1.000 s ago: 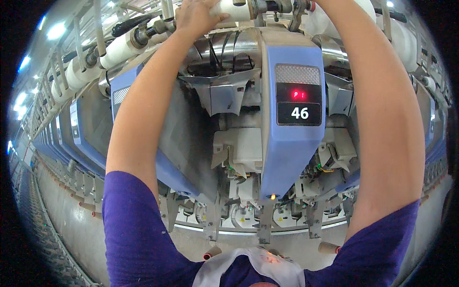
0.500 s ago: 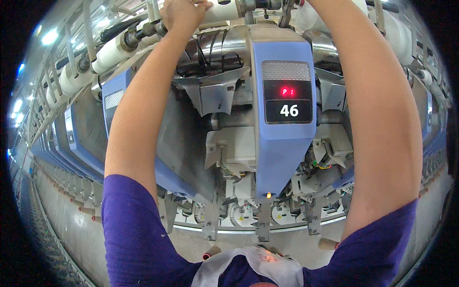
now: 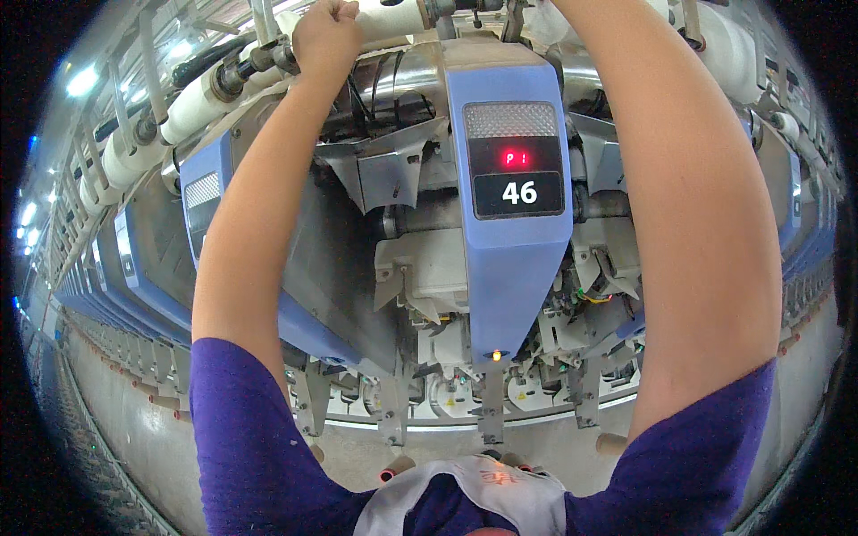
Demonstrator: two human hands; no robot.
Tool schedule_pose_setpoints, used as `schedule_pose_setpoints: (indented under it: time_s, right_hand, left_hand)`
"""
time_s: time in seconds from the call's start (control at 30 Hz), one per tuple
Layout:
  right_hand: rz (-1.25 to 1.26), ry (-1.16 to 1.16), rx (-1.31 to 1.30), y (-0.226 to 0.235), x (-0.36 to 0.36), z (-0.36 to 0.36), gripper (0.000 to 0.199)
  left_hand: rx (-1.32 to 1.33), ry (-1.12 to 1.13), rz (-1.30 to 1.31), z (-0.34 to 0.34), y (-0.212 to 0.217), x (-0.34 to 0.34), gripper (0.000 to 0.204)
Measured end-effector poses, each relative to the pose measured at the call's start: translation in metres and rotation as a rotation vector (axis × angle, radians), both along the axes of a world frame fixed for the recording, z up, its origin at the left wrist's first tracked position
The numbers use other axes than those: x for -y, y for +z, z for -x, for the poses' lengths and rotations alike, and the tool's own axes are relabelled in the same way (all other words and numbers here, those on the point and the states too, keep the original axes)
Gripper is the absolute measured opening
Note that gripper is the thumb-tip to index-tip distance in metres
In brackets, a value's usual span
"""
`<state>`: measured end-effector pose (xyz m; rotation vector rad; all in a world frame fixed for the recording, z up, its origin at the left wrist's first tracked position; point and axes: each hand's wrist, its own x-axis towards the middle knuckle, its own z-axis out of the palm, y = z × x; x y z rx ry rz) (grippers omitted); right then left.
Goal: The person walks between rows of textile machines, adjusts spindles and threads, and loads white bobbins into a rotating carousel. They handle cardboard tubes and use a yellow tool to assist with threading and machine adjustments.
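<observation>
Both my arms reach up and forward, the left in a purple sleeve. At the top edge my left hand (image 3: 328,40) is raised with its fingers curled together, beside a white yarn package (image 3: 390,21) on its holder. What those fingers hold, if anything, is too small to tell. My right forearm (image 3: 684,152) runs out over the top edge, so the right hand is hidden from view. Between the arms stands a blue machine panel (image 3: 514,268) with a red lit display. Shiny metal drums (image 3: 399,85) sit on either side of it, below the packages.
Further white yarn packages (image 3: 192,114) line the machine at the left and right. Neighbouring blue units (image 3: 147,250) curve away at the left. Metal brackets (image 3: 391,402) stick out below. Several small tubes with reddish ends (image 3: 396,469) are low down near my body.
The view has shifted slightly, moving the machine left and up in the picture. My left hand has come a little left, its fingers more drawn in.
</observation>
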<state>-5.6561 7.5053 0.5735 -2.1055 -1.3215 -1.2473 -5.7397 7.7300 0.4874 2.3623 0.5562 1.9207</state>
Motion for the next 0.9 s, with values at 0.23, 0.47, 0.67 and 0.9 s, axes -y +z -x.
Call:
schedule_pose_setpoints:
  time_s: [0.23, 0.47, 0.67, 0.9]
  right_hand:
    - [0.015, 0.048, 0.020, 0.002, -0.001, -0.001, 0.021]
    - [0.035, 0.000, 0.015, 0.000, 0.002, 0.004, 0.021]
    - [0.041, 0.010, -0.070, -0.004, 0.006, 0.011, 0.019]
    - [0.035, 0.034, -0.085, -0.011, 0.009, 0.014, 0.019]
  left_hand:
    - [0.088, -0.445, 0.305, 0.013, -0.018, 0.016, 0.028]
    - [0.083, -0.361, 0.153, 0.068, -0.069, 0.093, 0.024]
    - [0.028, -0.531, 0.333, 0.106, -0.162, 0.129, 0.012]
    - [-0.061, -0.463, 0.450, 0.147, -0.268, 0.157, 0.007]
